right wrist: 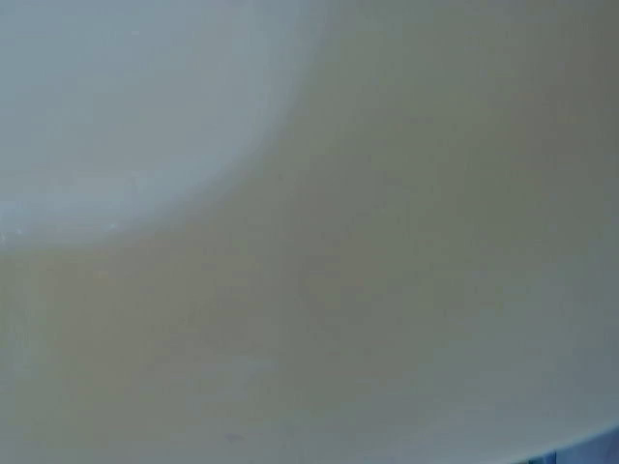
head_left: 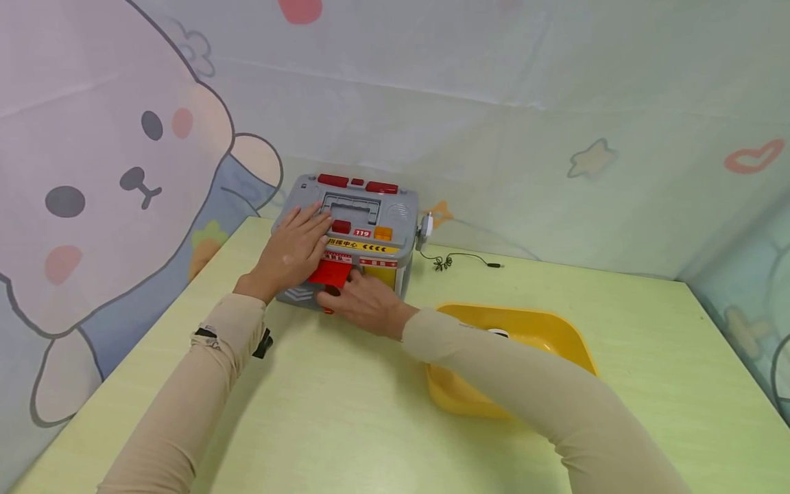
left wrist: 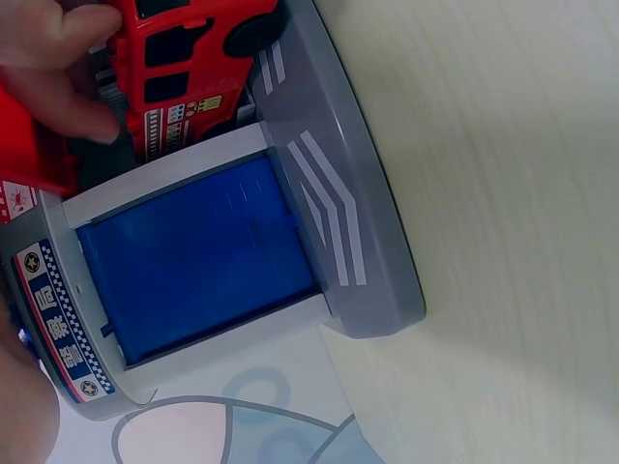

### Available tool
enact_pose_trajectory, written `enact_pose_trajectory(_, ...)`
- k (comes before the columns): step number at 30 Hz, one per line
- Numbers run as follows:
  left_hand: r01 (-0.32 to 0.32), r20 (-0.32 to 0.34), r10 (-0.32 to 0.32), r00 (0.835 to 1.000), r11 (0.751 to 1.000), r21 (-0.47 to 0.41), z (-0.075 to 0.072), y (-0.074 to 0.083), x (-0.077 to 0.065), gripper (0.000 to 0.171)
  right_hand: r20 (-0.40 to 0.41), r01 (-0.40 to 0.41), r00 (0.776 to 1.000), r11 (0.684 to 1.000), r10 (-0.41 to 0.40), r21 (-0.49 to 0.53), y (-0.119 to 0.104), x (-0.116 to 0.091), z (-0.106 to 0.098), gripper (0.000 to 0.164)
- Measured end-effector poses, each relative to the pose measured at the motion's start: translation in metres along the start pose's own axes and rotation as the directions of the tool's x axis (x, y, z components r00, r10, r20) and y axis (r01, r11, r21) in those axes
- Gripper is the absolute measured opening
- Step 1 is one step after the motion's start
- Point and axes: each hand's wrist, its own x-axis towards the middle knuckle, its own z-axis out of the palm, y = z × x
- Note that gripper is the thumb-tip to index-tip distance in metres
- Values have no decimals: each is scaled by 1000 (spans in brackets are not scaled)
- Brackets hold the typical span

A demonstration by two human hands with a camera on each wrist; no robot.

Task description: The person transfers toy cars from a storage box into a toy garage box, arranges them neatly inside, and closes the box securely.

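Observation:
A grey toy fire station [head_left: 404, 206] with red and orange buttons stands at the back of the table. My left hand [head_left: 293, 250] rests on its roof, fingers laid toward the buttons. At the front, a red door flap [head_left: 331, 273] is raised. Under it, my right hand [head_left: 370, 303] reaches into the doorway. In the left wrist view, the right hand's fingers [left wrist: 68, 34] hold a red toy fire truck [left wrist: 184, 72] at the opening. A blue door [left wrist: 198, 256] beside it is closed. The right wrist view is a blur.
A yellow basin [head_left: 570, 336] with a small white-and-black item stands right of the station, under my right forearm. A thin black cable [head_left: 459, 257] with a plug lies behind it. A printed cloth [head_left: 494, 123] backs the table.

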Motion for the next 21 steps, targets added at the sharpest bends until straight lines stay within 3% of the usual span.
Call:
enact_pose_trajectory(8,11,22,-11,1000,1000,5,-1,1,2,50,-58,4,998,997,0,74,0,-4,1,35)
enact_pose_trajectory(21,20,15,-20,1000,1000,-11,-1,0,2,49,-34,-3,999,998,5,65,-7,-17,-7,46)
